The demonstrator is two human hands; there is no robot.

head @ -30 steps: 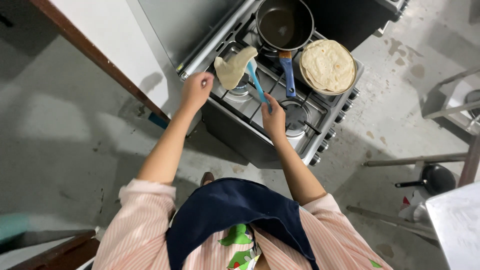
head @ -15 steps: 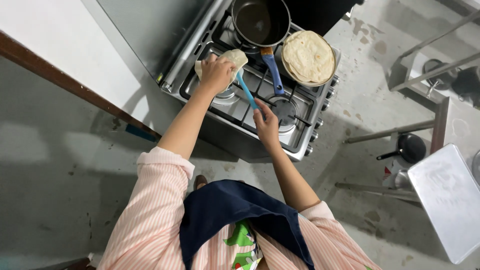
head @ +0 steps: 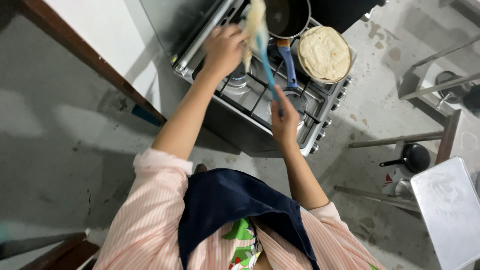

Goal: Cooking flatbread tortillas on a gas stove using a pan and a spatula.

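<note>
Both your hands grip: left hand (head: 222, 50) fingers pinch the raw flatbread (head: 253, 25) hanging just beside them; right hand (head: 285, 120) fingers wrap the blue spatula (head: 266, 65), blade touching flatbread above the stove (head: 260, 100).

A plain kitchen is shown. A steel gas stove (head: 260, 95) with burners and knobs is seen in the far middle, a dark pan (head: 287, 17) and a plate of flatbreads (head: 325, 54) set on it, above a stained concrete floor (head: 60, 150).
</note>
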